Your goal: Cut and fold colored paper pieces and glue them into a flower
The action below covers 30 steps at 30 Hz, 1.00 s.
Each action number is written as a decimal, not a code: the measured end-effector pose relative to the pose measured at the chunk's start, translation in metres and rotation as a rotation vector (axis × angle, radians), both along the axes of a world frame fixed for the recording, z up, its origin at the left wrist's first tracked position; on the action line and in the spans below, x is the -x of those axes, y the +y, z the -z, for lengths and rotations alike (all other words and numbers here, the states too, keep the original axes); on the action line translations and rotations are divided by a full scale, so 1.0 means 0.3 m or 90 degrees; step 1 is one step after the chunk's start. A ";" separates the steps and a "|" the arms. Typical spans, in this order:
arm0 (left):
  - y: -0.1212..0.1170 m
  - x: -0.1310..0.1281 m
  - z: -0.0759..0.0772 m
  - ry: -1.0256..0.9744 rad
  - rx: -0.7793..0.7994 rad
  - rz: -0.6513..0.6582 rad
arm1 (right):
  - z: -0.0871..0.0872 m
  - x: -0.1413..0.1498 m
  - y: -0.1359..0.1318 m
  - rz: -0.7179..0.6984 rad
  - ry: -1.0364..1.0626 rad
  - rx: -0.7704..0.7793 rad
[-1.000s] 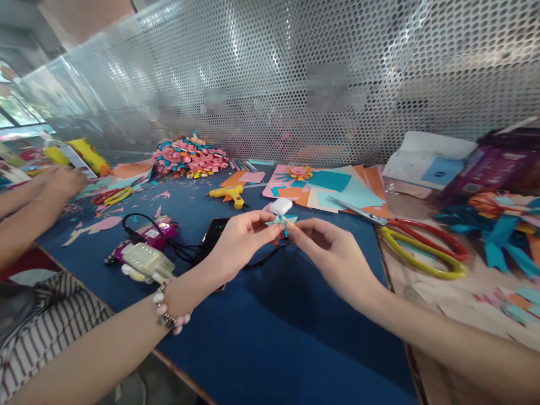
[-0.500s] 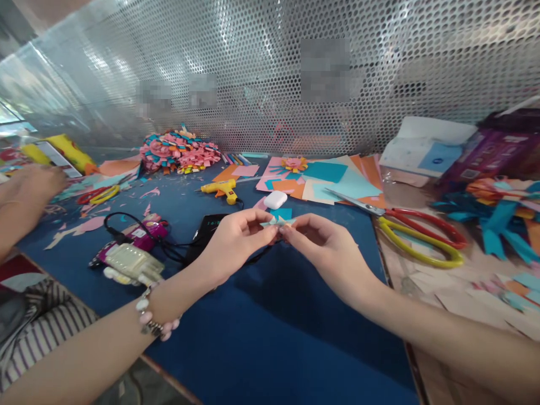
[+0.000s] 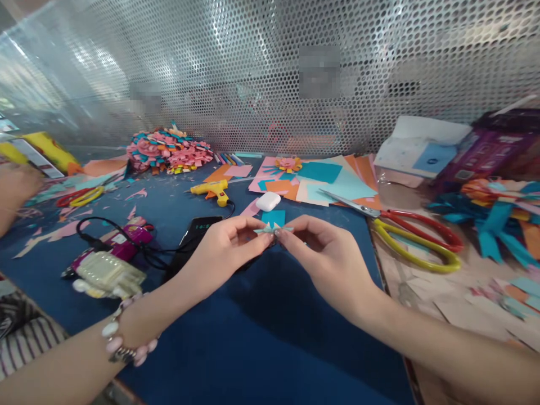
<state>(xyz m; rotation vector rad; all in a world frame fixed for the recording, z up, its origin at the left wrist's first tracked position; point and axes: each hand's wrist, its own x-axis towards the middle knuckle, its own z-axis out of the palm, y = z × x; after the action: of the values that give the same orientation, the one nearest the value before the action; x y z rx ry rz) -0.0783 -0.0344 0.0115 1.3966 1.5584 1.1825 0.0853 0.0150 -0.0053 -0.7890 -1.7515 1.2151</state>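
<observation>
A small light-blue and cream piece of cut paper point(image 3: 272, 229) is pinched between both hands above the blue table point(image 3: 270, 349). My left hand point(image 3: 230, 244) grips its left side with thumb and fingers, and my right hand point(image 3: 318, 247) does the same on the right. Fingertips hide much of the paper. Just beyond it lie a blue paper square point(image 3: 273, 217) and a white earbud case point(image 3: 268, 201). Partly behind my left wrist is a black phone point(image 3: 198, 228).
Yellow glue gun point(image 3: 213, 191), colored paper sheets point(image 3: 324, 183) and a pile of paper flowers point(image 3: 169, 151) stand toward the back. Large scissors point(image 3: 405, 236) lie right, near a ribboned paper flower point(image 3: 498, 208). At left are a purple device point(image 3: 118, 242), smaller scissors point(image 3: 82, 197) and another person's hand point(image 3: 19, 188).
The view has shifted slightly, so table items at the left appear further left. Both hands still pinch the paper, which looks a little flatter. The other person's hand has moved left.
</observation>
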 end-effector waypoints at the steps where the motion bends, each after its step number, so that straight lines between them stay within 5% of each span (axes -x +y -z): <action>1: 0.000 0.001 0.001 0.002 0.003 0.000 | 0.000 0.001 0.002 0.001 -0.002 0.004; 24: 0.006 0.004 0.001 -0.035 -0.048 -0.011 | -0.007 0.005 0.070 -0.144 -0.040 0.010; 30: -0.001 0.007 -0.011 0.067 -0.017 0.037 | -0.054 -0.010 0.065 -0.167 -0.199 -0.157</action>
<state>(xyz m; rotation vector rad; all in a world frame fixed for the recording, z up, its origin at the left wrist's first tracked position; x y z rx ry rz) -0.0805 -0.0346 0.0149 1.5343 1.5676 1.1142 0.0883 0.0344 0.0109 -0.6415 -2.2692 1.0514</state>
